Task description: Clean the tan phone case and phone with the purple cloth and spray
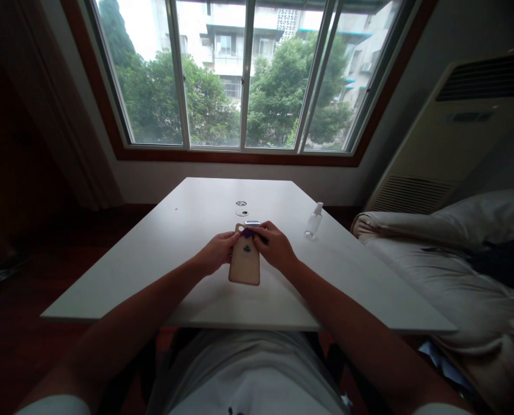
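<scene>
A tan phone case (244,265) with a small dark emblem lies flat on the white table (196,230), its camera cutout at the far end. My left hand (216,252) curls its fingers against the case's upper left edge. My right hand (274,245) is closed at the case's top right corner, pinching something small and purple against it. Just beyond my fingers lies a small silvery object (252,222) that I cannot identify.
A small clear spray bottle (313,221) stands on the table to the right. Two round cable holes (241,208) sit further back in the tabletop. A bed with pale bedding (447,271) adjoins the table's right side. A big window fills the far wall.
</scene>
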{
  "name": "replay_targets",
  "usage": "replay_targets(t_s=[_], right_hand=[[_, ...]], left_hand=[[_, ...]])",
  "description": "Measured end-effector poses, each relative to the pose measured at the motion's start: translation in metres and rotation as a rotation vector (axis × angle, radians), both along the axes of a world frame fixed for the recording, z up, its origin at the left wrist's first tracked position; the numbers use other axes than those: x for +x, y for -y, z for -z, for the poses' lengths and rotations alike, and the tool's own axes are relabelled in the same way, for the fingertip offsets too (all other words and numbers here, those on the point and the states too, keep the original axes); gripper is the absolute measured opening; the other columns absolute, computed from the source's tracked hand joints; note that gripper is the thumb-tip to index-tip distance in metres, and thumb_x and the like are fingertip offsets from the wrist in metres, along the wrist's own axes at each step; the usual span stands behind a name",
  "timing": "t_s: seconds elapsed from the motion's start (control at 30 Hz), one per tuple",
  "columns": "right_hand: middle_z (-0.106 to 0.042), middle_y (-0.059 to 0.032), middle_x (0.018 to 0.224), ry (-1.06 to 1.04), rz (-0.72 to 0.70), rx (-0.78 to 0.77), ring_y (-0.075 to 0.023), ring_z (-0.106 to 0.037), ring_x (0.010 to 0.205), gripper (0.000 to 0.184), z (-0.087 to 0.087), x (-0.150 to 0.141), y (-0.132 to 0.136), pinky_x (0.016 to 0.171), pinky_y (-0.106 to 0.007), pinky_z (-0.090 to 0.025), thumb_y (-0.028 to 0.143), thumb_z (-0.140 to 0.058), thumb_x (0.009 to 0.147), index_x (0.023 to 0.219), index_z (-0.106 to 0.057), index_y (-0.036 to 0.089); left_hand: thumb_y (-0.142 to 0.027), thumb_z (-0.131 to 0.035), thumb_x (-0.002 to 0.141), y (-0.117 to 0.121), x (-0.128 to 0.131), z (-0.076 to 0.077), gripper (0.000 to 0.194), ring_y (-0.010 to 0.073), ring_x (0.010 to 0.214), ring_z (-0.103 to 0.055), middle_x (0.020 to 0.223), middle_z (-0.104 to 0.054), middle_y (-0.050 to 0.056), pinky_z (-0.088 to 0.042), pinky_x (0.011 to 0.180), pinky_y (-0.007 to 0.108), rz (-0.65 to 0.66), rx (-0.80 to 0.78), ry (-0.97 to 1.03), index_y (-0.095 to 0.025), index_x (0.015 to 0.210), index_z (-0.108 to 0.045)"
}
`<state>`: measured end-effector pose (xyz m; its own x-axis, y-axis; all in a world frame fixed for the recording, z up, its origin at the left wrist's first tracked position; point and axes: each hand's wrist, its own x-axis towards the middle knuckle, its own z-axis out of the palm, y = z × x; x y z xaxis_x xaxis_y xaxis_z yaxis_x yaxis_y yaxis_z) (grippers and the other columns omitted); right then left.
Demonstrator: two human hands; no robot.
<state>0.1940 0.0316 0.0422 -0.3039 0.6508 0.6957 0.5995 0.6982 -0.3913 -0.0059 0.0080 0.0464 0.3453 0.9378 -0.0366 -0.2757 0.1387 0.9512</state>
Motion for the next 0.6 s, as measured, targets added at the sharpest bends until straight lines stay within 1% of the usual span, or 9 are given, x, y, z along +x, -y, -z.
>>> replay_targets(t_s=[0.07,0.1,0.17,0.27,0.33,0.4,0.5,0.53,0.6], right_hand=[[-0.063,-0.0034,0.103,-0.008,-0.006,-0.009,-0.0163,-0.063,0.084,0.036,0.0,0.002,-0.001,0.076,-0.029,-0.054,0.016,-0.059,0.088,0.119,-0.072,0.03],[-0.063,-0.0035,0.103,-0.005,-0.03,-0.01,-0.0161,-0.063,0.084,0.035,0.0,0.001,0.0,0.076,-0.029,-0.054,0.016,-0.059,0.088,0.117,-0.072,0.029],[-0.063,-0.0041,0.105,0.023,-0.114,-0.009,-0.016,-0.064,0.086,0.033,0.001,-0.003,0.006,0.077,-0.028,-0.054,0.015,-0.059,0.088,0.115,-0.073,0.029],[-0.063,-0.0049,0.109,0.114,-0.275,0.003,-0.0159,-0.065,0.089,0.033,-0.001,-0.012,0.022,0.081,-0.028,-0.054,0.015,-0.059,0.087,0.113,-0.074,0.028],[-0.064,-0.0046,0.11,0.18,-0.362,0.011,-0.0152,-0.065,0.086,0.032,-0.003,-0.016,0.031,0.08,-0.028,-0.054,0.016,-0.06,0.086,0.112,-0.074,0.028],[-0.065,-0.004,0.109,0.219,-0.416,0.02,-0.0143,-0.065,0.082,0.032,-0.005,-0.018,0.036,0.078,-0.027,-0.054,0.016,-0.061,0.085,0.111,-0.074,0.028],[-0.065,-0.0037,0.109,0.218,-0.425,0.034,-0.0146,-0.066,0.084,0.034,-0.004,-0.016,0.033,0.078,-0.027,-0.054,0.016,-0.061,0.085,0.113,-0.074,0.03],[-0.065,-0.0038,0.111,0.197,-0.398,0.037,-0.0152,-0.066,0.087,0.035,-0.004,-0.014,0.029,0.08,-0.027,-0.054,0.016,-0.061,0.085,0.115,-0.073,0.03],[-0.064,-0.0042,0.112,0.129,-0.291,0.028,-0.0161,-0.065,0.091,0.037,-0.001,-0.009,0.019,0.082,-0.028,-0.054,0.016,-0.06,0.087,0.118,-0.072,0.031]], left_hand=[[-0.045,-0.073,0.085,0.0,0.0,0.0,0.042,0.0211,0.082,-0.069,0.103,-0.07,0.013,-0.057,0.067,0.032,-0.011,0.004,0.026,-0.013,0.111,-0.068],[-0.044,-0.072,0.085,-0.001,-0.001,0.0,0.041,0.0207,0.081,-0.068,0.102,-0.07,0.013,-0.057,0.067,0.032,-0.023,0.005,0.045,-0.013,0.111,-0.067],[-0.04,-0.071,0.087,-0.004,-0.003,0.0,0.037,0.0191,0.078,-0.068,0.1,-0.07,0.013,-0.058,0.066,0.032,-0.061,0.003,0.086,-0.012,0.111,-0.067],[-0.033,-0.066,0.09,-0.009,-0.007,0.001,0.032,0.0179,0.076,-0.067,0.099,-0.07,0.013,-0.057,0.064,0.03,-0.148,-0.012,0.128,-0.01,0.113,-0.065],[-0.028,-0.062,0.092,-0.012,-0.009,0.002,0.028,0.018,0.075,-0.067,0.097,-0.07,0.013,-0.057,0.061,0.028,-0.2,-0.03,0.134,-0.009,0.113,-0.063],[-0.024,-0.058,0.094,-0.014,-0.01,0.004,0.025,0.0173,0.072,-0.067,0.093,-0.069,0.012,-0.056,0.059,0.027,-0.226,-0.047,0.123,-0.009,0.113,-0.063],[-0.023,-0.057,0.094,-0.014,-0.009,0.006,0.022,0.0161,0.069,-0.066,0.091,-0.069,0.011,-0.055,0.058,0.026,-0.17,-0.063,0.096,-0.01,0.111,-0.064],[-0.023,-0.059,0.094,-0.013,-0.009,0.007,0.022,0.0163,0.07,-0.067,0.091,-0.069,0.011,-0.055,0.06,0.026,-0.134,-0.064,0.09,-0.01,0.111,-0.065],[-0.025,-0.063,0.091,-0.011,-0.007,0.008,0.024,0.0176,0.075,-0.068,0.094,-0.07,0.012,-0.057,0.066,0.028,-0.062,-0.058,0.084,-0.011,0.11,-0.067]])
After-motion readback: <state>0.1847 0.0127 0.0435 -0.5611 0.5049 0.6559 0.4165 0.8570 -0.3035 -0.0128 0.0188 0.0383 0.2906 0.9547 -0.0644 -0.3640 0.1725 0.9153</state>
